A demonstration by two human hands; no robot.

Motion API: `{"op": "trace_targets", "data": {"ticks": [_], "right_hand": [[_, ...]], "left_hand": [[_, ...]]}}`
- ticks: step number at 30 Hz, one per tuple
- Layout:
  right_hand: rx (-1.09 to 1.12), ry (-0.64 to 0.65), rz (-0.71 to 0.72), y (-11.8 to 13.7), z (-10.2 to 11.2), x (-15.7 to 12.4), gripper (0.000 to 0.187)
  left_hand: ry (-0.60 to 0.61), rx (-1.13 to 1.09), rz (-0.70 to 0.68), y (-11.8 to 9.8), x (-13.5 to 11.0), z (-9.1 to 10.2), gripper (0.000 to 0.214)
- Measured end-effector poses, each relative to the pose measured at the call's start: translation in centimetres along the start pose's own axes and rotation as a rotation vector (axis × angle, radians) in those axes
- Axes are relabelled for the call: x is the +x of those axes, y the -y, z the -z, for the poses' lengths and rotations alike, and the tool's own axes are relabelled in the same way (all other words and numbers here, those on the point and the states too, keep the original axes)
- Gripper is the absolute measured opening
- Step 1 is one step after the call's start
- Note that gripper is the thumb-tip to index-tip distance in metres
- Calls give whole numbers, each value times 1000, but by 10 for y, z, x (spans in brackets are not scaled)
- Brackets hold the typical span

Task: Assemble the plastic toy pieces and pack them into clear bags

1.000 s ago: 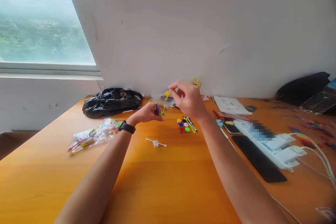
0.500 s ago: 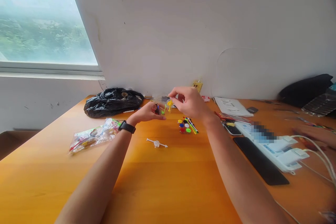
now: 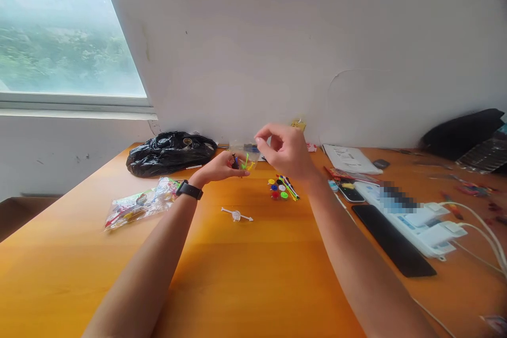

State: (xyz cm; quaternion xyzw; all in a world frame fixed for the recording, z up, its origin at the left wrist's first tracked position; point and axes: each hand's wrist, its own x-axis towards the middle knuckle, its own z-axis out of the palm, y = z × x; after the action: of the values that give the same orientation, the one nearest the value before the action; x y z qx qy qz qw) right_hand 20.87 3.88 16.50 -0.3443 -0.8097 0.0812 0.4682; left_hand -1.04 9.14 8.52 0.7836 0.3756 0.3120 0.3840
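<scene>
Ref. pt: white arrow piece (image 3: pixel 236 216), lying flat on wooden table (image 3: pixel 237 280); 12 o'clock = toward wall (image 3: pixel 237 53).

My L hand (image 3: pixel 217 169), approx. 11 o'clock: thumb & fingers were clamped on clear bag (image 3: pixel 243 158), which sat at 12. Contents noted: small coloured pieces (image 3: pixel 246 162), incl. green, yellow & dark blue; exact no. couldn't be told. Black watch (image 3: pixel 190 190) was on my L wrist.

My R hand (image 3: pixel 287 150), approx. 1 o'clock, was nr the bag's upper R edge. Thumb & index tips were curled close together; whether they touched, or had anything betw. them, I couldn't tell.

At 2 o'clock, below my R hand: small discs (image 3: pixel 278 188) in yellow, blue, red, black, white & green, grouped tight; bundle of thin sticks (image 3: pixel 290 188) just beside, on their R.

At 9: sealed-looking plastic packet (image 3: pixel 138 205) w/ mixed coloured parts, lying flat nr my L forearm. Betw. 10 & 11: crumpled black plastic sack (image 3: pixel 168 154), nr wall.

At 3, well apart: white power strip (image 3: pixel 420 227) w/ plugs & cables; black flat slab (image 3: pixel 392 240) alongside it. At 2, further out: white paper packet (image 3: pixel 348 158).
</scene>
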Motion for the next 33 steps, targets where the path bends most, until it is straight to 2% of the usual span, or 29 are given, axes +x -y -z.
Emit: {"op": "trace_targets", "data": {"ticks": [1,3,7,8,11,14,17,21,23,25,29,31,33], "right_hand": [[19,53,-19,1,-2,-1,13],[49,245,-61,1,-10,-5,13],[22,830,-140,-6,-47,-19,11],[-7,936,-173,-9,-58,-24,12],[-51,1111,-277,-15,-89,-36,12],[-12,1165,-314,-19,-102,-41,12],[141,1138,-340,-23,-92,-34,15],[463,1043,-301,-26,-55,-16,16],[615,870,-259,-23,-34,-8,17],[679,625,-248,-20,-18,-1,20],[621,116,-254,-20,-5,8,30],[530,-3,-241,-23,-7,9,31],[417,-13,-223,-25,-10,9,28]], "left_hand": [[-4,-10,0,1,-1,2,33],[-23,-26,-10,4,-2,6,28],[-111,-45,34,12,-6,13,33],[-125,-58,57,14,-7,15,38],[-109,-87,81,21,-8,17,49],[-69,-70,68,26,-7,18,51],[-38,-45,51,29,-5,18,47],[-26,22,-8,27,-4,16,33],[-19,60,-9,25,-3,15,29],[7,78,7,22,-3,14,32],[75,79,48,16,-4,12,47],[73,78,62,14,-4,11,53],[69,82,58,13,-3,10,55]]}}
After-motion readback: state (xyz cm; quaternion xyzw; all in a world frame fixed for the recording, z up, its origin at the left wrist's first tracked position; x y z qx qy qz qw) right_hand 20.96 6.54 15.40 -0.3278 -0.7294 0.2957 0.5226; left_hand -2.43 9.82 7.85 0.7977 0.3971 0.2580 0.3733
